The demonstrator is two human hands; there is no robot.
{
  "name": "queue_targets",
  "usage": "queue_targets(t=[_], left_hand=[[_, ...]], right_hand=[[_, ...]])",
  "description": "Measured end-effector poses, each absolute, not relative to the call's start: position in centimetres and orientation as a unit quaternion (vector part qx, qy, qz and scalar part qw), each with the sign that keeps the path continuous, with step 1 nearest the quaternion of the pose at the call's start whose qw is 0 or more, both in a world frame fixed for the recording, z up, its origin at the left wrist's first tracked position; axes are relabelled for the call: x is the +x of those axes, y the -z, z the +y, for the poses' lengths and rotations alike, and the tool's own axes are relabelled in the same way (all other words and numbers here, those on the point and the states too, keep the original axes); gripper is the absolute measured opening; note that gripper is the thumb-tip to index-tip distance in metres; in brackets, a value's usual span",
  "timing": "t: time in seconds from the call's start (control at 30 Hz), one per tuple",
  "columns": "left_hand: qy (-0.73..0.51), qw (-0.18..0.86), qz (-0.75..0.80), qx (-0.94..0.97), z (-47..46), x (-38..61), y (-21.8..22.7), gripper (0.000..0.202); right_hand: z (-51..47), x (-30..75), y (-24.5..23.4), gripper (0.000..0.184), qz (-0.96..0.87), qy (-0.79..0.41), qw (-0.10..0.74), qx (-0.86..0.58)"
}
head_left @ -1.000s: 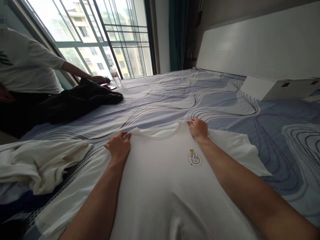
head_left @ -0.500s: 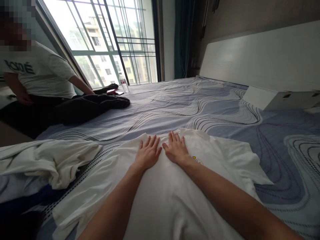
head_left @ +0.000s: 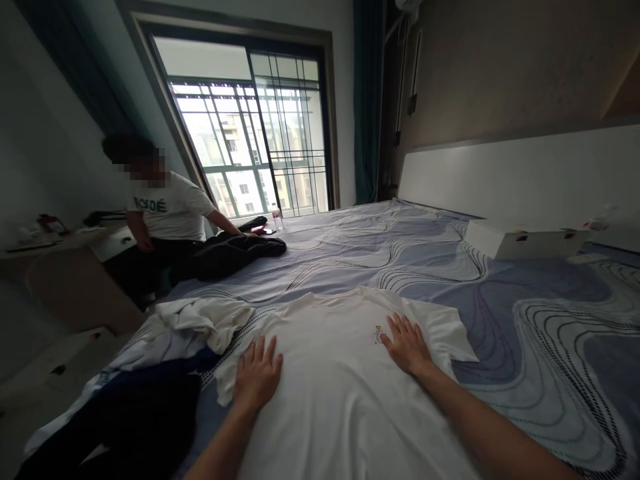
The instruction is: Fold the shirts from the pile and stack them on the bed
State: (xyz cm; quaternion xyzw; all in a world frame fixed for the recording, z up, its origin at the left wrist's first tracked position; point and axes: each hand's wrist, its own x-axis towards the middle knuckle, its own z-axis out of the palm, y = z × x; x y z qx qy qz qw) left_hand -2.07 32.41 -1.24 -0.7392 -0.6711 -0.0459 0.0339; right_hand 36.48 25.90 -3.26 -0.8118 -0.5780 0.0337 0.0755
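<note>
A white T-shirt (head_left: 325,373) lies spread on the patterned bedsheet (head_left: 345,253), its neckline away from me and a small coloured print on the right of the chest. My left hand (head_left: 258,373) rests flat on the shirt near the left sleeve, fingers apart. On the right of the chest, beside the print, my right hand (head_left: 407,343) presses flat with its fingers spread. Neither hand grips the cloth. Soft creases run down the lower front of the shirt.
Left of the shirt is a pile of clothes (head_left: 200,320), white, blue and black. Another person (head_left: 170,207) sits at the bed's far left, an arm reaching to a black garment (head_left: 240,253). A white box (head_left: 530,243) stands by the headboard (head_left: 520,173). A bottle (head_left: 277,217) stands near the window.
My hands have moved apart from the neckline, the left toward the left sleeve and the right across the chest to the print. The shirt lies flatter. The view has tilted up.
</note>
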Motion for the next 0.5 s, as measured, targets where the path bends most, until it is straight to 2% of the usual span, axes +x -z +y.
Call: queue_targets(t=[0.2, 0.33, 0.4, 0.5], left_hand=[[0.032, 0.032, -0.717, -0.695, 26.0, -4.5, 1.1, 0.061], [0.037, 0.031, -0.71, -0.703, 25.0, -4.5, 1.0, 0.062], [0.042, 0.036, -0.711, -0.701, 25.2, -4.3, 0.9, 0.062], [0.049, 0.036, -0.716, -0.695, 25.2, -4.1, 0.5, 0.061]], right_hand=[[20.4, 40.5, 3.0, 0.063, -0.508, -0.043, 0.086, -0.856], [18.4, 43.8, 1.5, 0.066, -0.301, -0.01, 0.183, -0.936], [17.9, 45.7, 0.7, 0.068, -0.205, -0.006, 0.205, -0.957], [17.9, 48.1, -0.2, 0.056, -0.216, -0.036, 0.203, -0.954]])
